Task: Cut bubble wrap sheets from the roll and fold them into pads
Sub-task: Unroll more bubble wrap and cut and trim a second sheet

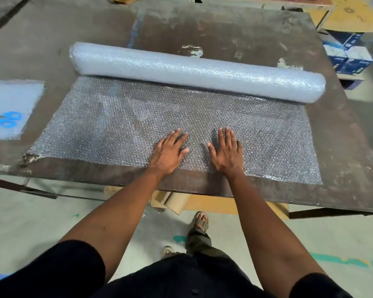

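Fingers of left hand (169, 152) and right hand (226, 151) straight, flat atop unrolled bubble wrap (116, 125)

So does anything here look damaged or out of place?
Mostly no. The bubble wrap roll lies slightly slanted across the table, whose surface is scuffed and patchy. The scissors sit on a separate sheet at the left, away from both hands.

I have one view only, from a head-worn camera: it looks forward and steeply down across the near edge of the table (224, 29), close above my outstretched arms.
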Demonstrator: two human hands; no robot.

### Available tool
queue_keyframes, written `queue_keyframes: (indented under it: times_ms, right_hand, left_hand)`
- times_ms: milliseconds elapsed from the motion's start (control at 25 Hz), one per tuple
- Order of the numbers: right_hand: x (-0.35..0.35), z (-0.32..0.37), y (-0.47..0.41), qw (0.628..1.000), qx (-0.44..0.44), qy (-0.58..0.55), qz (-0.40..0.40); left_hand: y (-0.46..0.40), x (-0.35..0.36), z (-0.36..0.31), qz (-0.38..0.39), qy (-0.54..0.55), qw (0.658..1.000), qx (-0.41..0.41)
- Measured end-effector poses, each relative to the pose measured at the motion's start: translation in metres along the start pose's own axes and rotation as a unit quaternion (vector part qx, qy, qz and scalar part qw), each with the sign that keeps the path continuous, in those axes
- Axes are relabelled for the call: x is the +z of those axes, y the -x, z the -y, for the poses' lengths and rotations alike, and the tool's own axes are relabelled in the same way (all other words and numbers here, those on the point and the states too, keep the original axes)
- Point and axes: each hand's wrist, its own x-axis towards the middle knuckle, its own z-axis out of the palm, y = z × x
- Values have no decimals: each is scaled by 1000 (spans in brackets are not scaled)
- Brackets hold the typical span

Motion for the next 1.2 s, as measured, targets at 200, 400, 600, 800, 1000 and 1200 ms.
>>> queue_keyframes:
  times_ms: [200, 400, 600, 800, 1000, 1200]
  right_hand:
    - [5, -9, -33, 1000, -24, 14, 2]
    - [6, -18, -40, 999, -28, 9, -30]
    - [-15, -35, -90, 1000, -4, 3, -25]
    - [-45, -78, -177, 998, -14, -30, -60]
    - [-51, -95, -225, 991, -50, -55, -115]
    - [-45, -91, -243, 993, -10, -29, -111]
  left_hand:
    - [-37, 4, -14, 0, -11, 1000, 19]
    - [-67, 4, -18, -65, -112, 991, 17]
    - [-127, -11, -56, -104, -28, 994, 16]
    - [-204, -7, -102, -58, 13, 998, 29]
    - [-257, 5, -113, 14, -91, 994, 53]
    - [-253, 22, -100, 56, -130, 989, 32]
